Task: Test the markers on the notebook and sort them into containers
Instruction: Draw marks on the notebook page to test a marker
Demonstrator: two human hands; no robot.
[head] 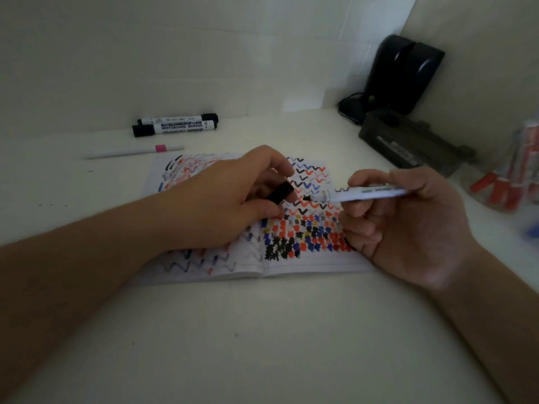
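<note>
An open notebook [309,263] lies flat on the white table, its pages covered with black, red and blue zigzags and blots. Above its right page my right hand [408,225] holds an uncapped white whiteboard marker [367,193], black tip pointing left. My left hand [221,199] hovers over the notebook's middle and pinches the black cap [281,192], a short gap from the tip. Two capped black whiteboard markers [175,125] lie side by side at the back left. A thin white pen with a pink band [134,152] lies in front of them.
A clear container [513,182] with several red-capped markers stands at the right edge, blurred. A dark tray-like box [414,144] and a black device with a cable [402,74] sit at the back right corner. White walls enclose the table behind and to the right.
</note>
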